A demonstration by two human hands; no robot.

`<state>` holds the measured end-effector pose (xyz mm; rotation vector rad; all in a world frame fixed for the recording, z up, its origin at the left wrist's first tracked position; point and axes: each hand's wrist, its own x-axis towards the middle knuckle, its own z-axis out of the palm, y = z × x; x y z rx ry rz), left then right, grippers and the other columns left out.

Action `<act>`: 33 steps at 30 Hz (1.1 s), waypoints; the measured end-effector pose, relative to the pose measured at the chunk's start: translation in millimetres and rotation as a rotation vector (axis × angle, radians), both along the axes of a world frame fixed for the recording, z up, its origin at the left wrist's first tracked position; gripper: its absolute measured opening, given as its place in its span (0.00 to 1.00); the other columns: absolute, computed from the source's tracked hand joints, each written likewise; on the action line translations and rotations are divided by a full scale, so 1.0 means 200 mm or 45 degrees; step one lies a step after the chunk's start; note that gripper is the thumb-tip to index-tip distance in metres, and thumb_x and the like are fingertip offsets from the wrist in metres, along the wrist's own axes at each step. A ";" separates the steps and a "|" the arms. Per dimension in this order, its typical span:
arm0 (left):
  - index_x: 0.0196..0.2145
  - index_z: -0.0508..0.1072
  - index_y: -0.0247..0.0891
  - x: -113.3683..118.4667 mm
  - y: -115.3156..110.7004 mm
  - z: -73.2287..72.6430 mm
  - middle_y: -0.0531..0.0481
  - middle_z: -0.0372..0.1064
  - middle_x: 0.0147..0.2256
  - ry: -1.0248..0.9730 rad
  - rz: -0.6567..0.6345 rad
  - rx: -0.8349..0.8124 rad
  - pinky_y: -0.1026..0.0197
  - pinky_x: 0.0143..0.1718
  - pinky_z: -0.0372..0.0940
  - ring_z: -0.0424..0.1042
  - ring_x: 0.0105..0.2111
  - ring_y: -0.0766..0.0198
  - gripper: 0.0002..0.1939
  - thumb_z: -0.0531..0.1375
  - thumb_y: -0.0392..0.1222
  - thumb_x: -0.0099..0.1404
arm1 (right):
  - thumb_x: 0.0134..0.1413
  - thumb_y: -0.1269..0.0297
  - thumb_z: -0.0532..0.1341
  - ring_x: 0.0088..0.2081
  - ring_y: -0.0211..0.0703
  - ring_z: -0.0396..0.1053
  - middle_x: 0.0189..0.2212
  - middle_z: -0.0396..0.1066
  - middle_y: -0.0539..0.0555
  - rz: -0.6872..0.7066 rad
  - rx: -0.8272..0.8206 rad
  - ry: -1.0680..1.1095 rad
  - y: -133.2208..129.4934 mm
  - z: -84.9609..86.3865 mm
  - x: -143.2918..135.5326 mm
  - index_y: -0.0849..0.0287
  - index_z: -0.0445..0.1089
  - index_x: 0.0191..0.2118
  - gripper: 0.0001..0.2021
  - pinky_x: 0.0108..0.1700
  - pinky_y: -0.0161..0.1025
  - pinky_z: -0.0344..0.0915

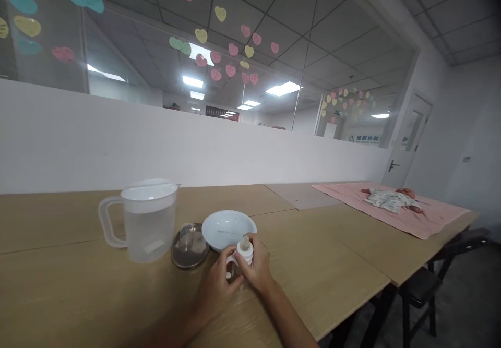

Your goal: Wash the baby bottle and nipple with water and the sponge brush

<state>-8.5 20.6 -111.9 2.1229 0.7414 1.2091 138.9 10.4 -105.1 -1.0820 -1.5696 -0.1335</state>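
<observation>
Both my hands are closed on a baby bottle (245,252) with a white collar and a pale nipple on top. My left hand (219,280) grips its lower side by the white handle, and my right hand (258,265) wraps round the collar from the right. Most of the bottle's body is hidden by my fingers. Just beyond stands a white bowl (219,222) with a thin utensil lying in it. Left of the bowl is a round metal dish (190,256) with a clear dome-shaped cap (190,237) on it.
A translucent pitcher (151,233) holding clear liquid stands on the wooden table (313,264) at left. Far right, a baby doll (391,200) in patterned clothes lies on a pink cloth (415,224). A dark folding chair (422,285) stands by the table's right edge. A white wall (195,150) rises behind.
</observation>
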 end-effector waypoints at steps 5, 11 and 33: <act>0.48 0.61 0.40 0.00 -0.01 0.01 0.46 0.70 0.45 -0.020 0.002 -0.027 0.55 0.43 0.65 0.70 0.43 0.57 0.23 0.59 0.34 0.54 | 0.50 0.58 0.59 0.31 0.41 0.65 0.30 0.65 0.51 -0.047 -0.019 0.039 -0.01 -0.01 0.00 0.59 0.60 0.39 0.13 0.34 0.38 0.62; 0.47 0.60 0.41 0.01 -0.04 0.02 0.49 0.69 0.42 -0.026 0.011 0.016 0.59 0.41 0.64 0.70 0.40 0.60 0.21 0.59 0.35 0.55 | 0.54 0.57 0.56 0.33 0.43 0.64 0.31 0.64 0.53 -0.015 0.053 -0.020 -0.02 0.00 0.01 0.59 0.63 0.39 0.11 0.35 0.39 0.61; 0.52 0.57 0.39 0.02 -0.02 0.01 0.43 0.66 0.49 -0.089 0.030 0.000 0.53 0.48 0.63 0.67 0.48 0.56 0.32 0.65 0.41 0.53 | 0.62 0.62 0.46 0.34 0.45 0.62 0.29 0.65 0.54 -0.160 0.295 0.172 -0.05 -0.04 0.04 0.58 0.70 0.32 0.17 0.38 0.43 0.60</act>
